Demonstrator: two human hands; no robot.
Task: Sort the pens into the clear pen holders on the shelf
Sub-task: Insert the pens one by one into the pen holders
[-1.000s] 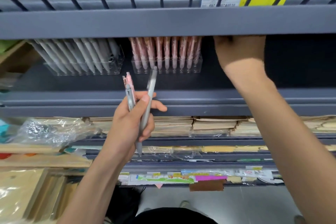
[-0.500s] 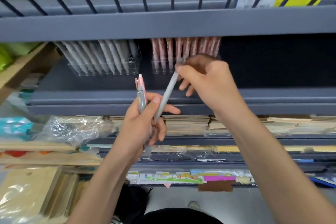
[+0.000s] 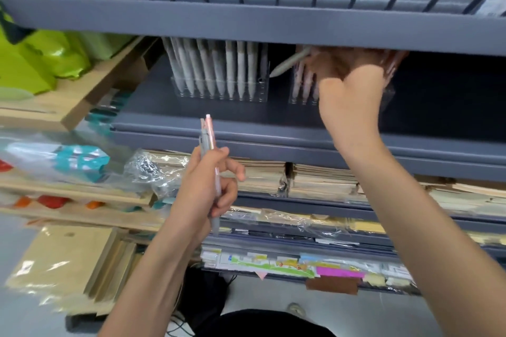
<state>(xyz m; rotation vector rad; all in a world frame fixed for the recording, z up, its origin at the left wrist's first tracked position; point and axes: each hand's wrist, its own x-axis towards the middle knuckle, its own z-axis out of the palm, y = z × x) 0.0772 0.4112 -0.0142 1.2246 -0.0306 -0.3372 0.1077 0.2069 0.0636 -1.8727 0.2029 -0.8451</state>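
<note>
Here, at 1 o'clock, tucked under the upper shelf edge (image 3: 246, 24): right hand (image 3: 350, 82), fingers curled round a grey pen (image 3: 290, 61), tip pointing toward 8 o'clock and just beside the right wall of the left clear holder (image 3: 262, 90). Inside that holder: stored grey pens (image 3: 230, 71), upright in a row, tips down. Behind the right hand: second clear holder (image 3: 294, 100) with pink pens (image 3: 298, 85), largely hidden. Both holders standing on the grey shelf (image 3: 246, 117). At 6 o'clock from the left holder, in front of the shelf: left hand (image 3: 205, 189), clamped on two pens (image 3: 209, 131), one grey and one pink, held upright together.
</note>
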